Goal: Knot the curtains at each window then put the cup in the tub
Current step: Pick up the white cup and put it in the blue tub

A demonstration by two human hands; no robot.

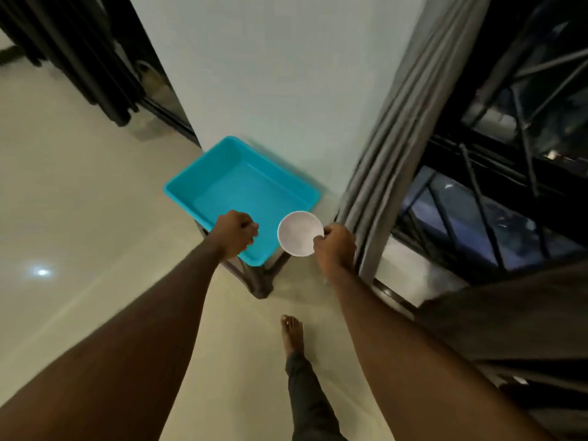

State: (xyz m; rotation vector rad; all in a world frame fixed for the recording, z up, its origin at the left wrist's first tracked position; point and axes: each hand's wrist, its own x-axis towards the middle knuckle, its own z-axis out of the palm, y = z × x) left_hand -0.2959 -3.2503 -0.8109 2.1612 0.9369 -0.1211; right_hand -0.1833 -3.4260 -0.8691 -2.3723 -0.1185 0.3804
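Just left of the right hand [334,247], a round white cup [300,233] with a smooth, plain inside is pinched at its rim. It hangs over the near right corner of a glossy turquoise rectangular tub [203,168]. Beyond the cup, the left hand [234,232] is fisted, gripping nothing, arm outstretched.

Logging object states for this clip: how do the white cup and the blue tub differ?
The round white plastic cup is small and held at its rim by the right hand; the rectangular turquoise plastic tub is far larger and rests on a dark stool, untouched. Both look empty, openings up.
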